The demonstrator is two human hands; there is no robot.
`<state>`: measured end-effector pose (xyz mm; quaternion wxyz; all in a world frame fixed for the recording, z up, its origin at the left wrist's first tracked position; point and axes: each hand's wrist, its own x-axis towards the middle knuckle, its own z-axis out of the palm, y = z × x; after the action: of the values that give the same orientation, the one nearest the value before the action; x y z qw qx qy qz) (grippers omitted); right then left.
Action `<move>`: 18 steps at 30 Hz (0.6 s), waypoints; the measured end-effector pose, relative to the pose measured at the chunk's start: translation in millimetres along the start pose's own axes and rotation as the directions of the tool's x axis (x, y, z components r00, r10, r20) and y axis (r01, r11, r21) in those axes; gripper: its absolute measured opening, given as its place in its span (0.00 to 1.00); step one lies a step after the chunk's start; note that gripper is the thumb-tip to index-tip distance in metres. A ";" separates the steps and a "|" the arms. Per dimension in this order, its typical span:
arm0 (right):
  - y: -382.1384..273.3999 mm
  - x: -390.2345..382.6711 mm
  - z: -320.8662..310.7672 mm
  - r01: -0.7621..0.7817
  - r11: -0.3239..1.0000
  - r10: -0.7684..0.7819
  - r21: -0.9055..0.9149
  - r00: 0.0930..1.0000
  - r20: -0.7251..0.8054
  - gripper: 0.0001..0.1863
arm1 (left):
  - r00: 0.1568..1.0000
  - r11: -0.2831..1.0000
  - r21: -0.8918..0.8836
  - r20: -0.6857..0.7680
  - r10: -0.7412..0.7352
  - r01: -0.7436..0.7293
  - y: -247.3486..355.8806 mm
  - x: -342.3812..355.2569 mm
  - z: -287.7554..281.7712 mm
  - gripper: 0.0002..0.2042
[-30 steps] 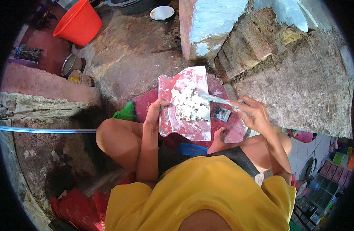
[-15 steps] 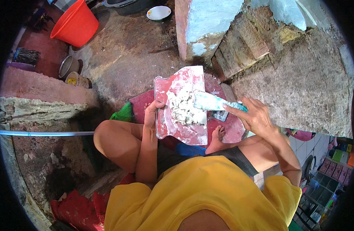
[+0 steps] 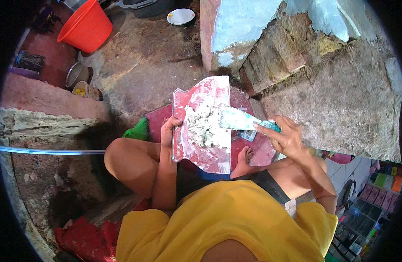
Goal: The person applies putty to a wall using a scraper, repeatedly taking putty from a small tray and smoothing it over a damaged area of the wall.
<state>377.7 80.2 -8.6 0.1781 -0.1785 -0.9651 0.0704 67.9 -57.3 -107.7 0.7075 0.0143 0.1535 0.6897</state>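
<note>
My left hand (image 3: pixel 169 131) grips the left edge of a flat, smeared board (image 3: pixel 180 148), thumb on top and fingers underneath. A lumpy heap of white-grey paste (image 3: pixel 205 126) lies on the board's middle, with thin smears around it. My right hand (image 3: pixel 287 136) is closed round the turquoise handle of a putty knife (image 3: pixel 240 118). Its wide, paste-coated blade rests over the board's right edge, at the right side of the heap. Below the board my bare foot (image 3: pixel 243 159) shows.
An orange-red tub (image 3: pixel 85 27) stands at the far left, near a metal pot (image 3: pixel 77 75) and a small bucket (image 3: pixel 86 91). A white plate (image 3: pixel 180 16) lies at the back. A peeling wall corner (image 3: pixel 236 30) and concrete slab (image 3: pixel 336 100) rise at the right. Green netting (image 3: pixel 139 130) sits by my left knee.
The board has shifted slightly left and toward me with my left hand. The putty knife has tilted a little, its handle end now lower, and the paste heap looks more gathered.
</note>
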 end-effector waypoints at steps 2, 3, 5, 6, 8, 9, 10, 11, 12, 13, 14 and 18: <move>-1.1 -0.5 5.0 -0.009 1.000 0.009 0.014 1.000 -0.028 0.28 | 0.999 0.999 0.027 -0.051 0.020 -0.019 0.3 0.3 -0.7 0.23; -0.4 -1.2 7.0 -0.013 1.000 0.013 0.014 0.999 -0.037 0.28 | 0.997 0.999 0.041 -0.076 0.030 -0.027 0.9 0.5 -1.7 0.23; 2.1 -4.5 11.9 -0.020 1.000 0.021 0.021 0.998 -0.059 0.28 | 0.989 0.993 0.094 -0.122 0.086 -0.075 3.6 0.8 -14.2 0.23; 3.6 -6.1 14.7 -0.019 0.999 0.022 0.026 0.997 -0.078 0.28 | 0.988 0.991 0.108 -0.124 0.087 -0.074 5.4 -0.3 -19.4 0.23; 5.9 -9.7 19.2 -0.022 0.999 0.025 0.034 0.994 -0.111 0.28 | 0.998 0.999 0.005 -0.036 0.049 -0.049 6.6 -1.4 -0.2 0.24; 5.5 -12.5 19.0 -0.034 0.999 0.036 0.025 0.996 -0.083 0.27 | 0.997 0.997 -0.048 0.036 0.066 -0.065 9.0 0.7 -5.4 0.26; 2.6 -16.0 20.7 -0.046 0.999 0.047 0.024 0.997 -0.057 0.26 | 0.995 0.993 -0.079 0.035 0.096 -0.093 14.0 -2.9 6.9 0.26; 1.2 -18.5 21.4 -0.060 0.998 0.061 0.018 0.998 -0.031 0.24 | 0.992 0.987 -0.111 0.035 0.122 -0.117 19.1 -4.4 20.1 0.27; 1.2 -19.3 21.2 -0.096 0.993 0.101 0.066 0.992 -0.078 0.22 | 0.982 0.984 0.086 -0.094 0.163 -0.155 29.1 -4.2 18.1 0.27; -0.2 -20.2 21.2 -0.126 0.984 0.141 0.127 0.983 -0.119 0.20 | 0.976 0.974 0.139 -0.100 0.193 -0.178 32.6 -6.3 23.8 0.28; -1.7 -21.7 21.0 -0.155 0.970 0.185 0.188 0.970 -0.157 0.19 | 0.970 0.961 0.192 -0.104 0.222 -0.199 36.0 -8.4 32.8 0.28; -15.2 -28.6 11.1 -0.496 0.298 0.573 0.816 0.776 0.263 0.17 | 0.962 0.955 0.220 -0.141 0.233 -0.199 33.1 -6.4 34.4 0.27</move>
<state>393.7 54.7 -25.0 0.2452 -0.3794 -0.6758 0.5825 43.8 -55.4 -66.0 0.6074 0.0462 0.2787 0.7425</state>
